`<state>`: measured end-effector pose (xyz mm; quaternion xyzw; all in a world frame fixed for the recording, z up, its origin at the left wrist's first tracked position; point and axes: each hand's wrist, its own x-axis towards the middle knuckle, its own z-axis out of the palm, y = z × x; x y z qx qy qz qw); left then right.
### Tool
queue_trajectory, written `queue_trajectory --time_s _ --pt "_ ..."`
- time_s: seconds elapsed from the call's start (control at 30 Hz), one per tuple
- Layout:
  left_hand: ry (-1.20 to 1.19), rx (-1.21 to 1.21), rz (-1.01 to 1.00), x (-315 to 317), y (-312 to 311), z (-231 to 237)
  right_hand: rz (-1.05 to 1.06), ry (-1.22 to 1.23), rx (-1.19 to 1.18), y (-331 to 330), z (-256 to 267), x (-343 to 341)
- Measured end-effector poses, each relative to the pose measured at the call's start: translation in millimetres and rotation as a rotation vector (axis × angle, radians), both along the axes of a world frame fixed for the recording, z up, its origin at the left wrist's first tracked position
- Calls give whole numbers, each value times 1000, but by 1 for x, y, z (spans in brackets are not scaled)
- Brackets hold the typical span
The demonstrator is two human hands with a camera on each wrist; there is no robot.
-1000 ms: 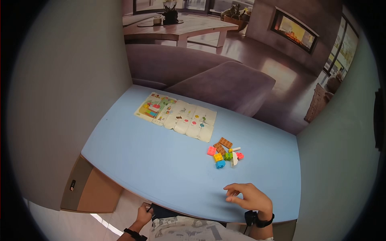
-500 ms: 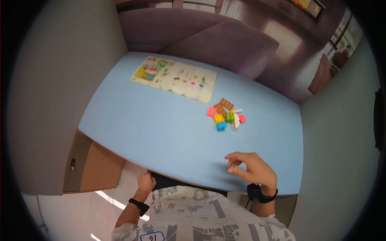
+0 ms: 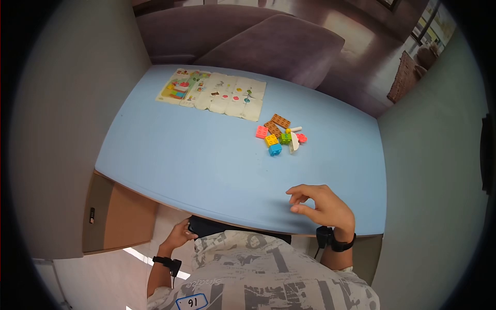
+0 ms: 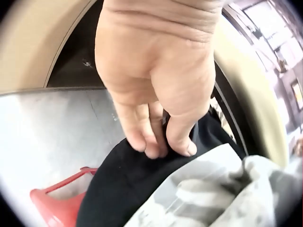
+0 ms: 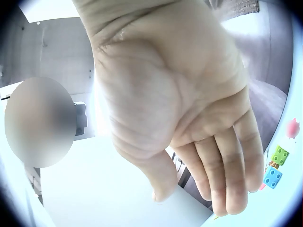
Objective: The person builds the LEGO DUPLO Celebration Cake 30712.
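Note:
My right hand [image 3: 325,206] is over the near right part of the blue table, fingers loosely bent and nothing held; its palm [image 5: 175,90] faces the right wrist camera. Beyond it lies a loose group of toy bricks: two brown [image 3: 280,121], pink [image 3: 262,132], yellow [image 3: 271,140], green [image 3: 285,138] and blue [image 3: 275,150]. Beside them are a white curved piece [image 3: 294,143], a white stick-like piece [image 3: 296,129] and a red-pink piece [image 3: 302,138]. My left hand [image 3: 179,235] is below the table's front edge, its relaxed fingertips resting on black cloth [image 4: 123,179].
A creased picture sheet [image 3: 217,95] lies at the table's back left. Grey panels [image 3: 434,170] flank the blue table [image 3: 196,155]. A brown cabinet [image 3: 126,217] stands under its left end. A red object [image 4: 61,203] is on the floor in the left wrist view.
The head view has tilted down, so table and bricks appear higher. My left hand has turned, its fingers now spread more loosely by the cloth. My right hand keeps nearly the same pose.

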<state>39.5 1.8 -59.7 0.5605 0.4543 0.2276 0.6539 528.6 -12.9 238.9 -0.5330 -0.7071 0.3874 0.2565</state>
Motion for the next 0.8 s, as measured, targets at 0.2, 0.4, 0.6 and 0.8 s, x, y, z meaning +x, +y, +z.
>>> queue_trajectory --time_s 0.2,0.4,0.6,0.8 --pt "577 555 -141 -1 5 8 -24 54 55 -4 1 -4" --pt "709 785 -98 3 4 -17 -7 52 51 -4 -2 -13" --pt "718 889 -125 8 12 -32 20 36 49 4 0 -22" --pt "761 942 20 15 4 -52 22 27 27 -1 0 -27"
